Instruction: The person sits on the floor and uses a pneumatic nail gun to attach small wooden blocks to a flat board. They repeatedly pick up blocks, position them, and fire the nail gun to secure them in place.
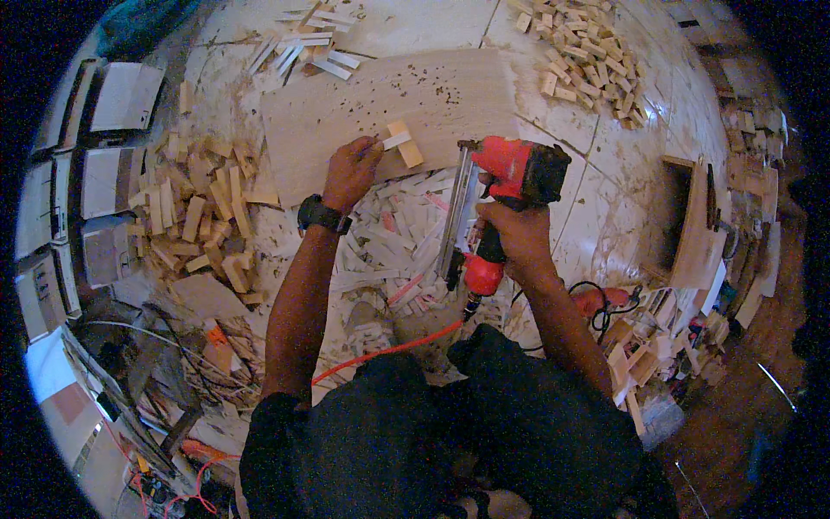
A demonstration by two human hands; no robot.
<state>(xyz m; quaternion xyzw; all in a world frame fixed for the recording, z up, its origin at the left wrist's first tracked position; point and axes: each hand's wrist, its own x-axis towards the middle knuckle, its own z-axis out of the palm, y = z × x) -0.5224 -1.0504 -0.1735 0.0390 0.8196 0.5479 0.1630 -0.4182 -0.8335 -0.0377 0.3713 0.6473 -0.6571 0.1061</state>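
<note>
My left hand (353, 173), a dark watch on its wrist, pinches the end of a short white strip (398, 140). The strip lies across a small light wooden block (409, 154) on a flat wooden board (303, 130). My right hand (524, 232) is wrapped round the handle of a red and black pneumatic nail gun (506, 161). The gun is held above the floor, right of the block and apart from it. From its lower end runs an orange air hose (389, 350). Whether a finger is on the trigger is hard to see.
Wooden blocks are heaped at left (203, 208) and far right (596, 65). White strips (389, 242) are piled between my arms, with more strips (307, 43) beyond the board. Small dark bits dot the board. Offcuts (648, 346) and a red power tool (601, 301) lie by my right arm.
</note>
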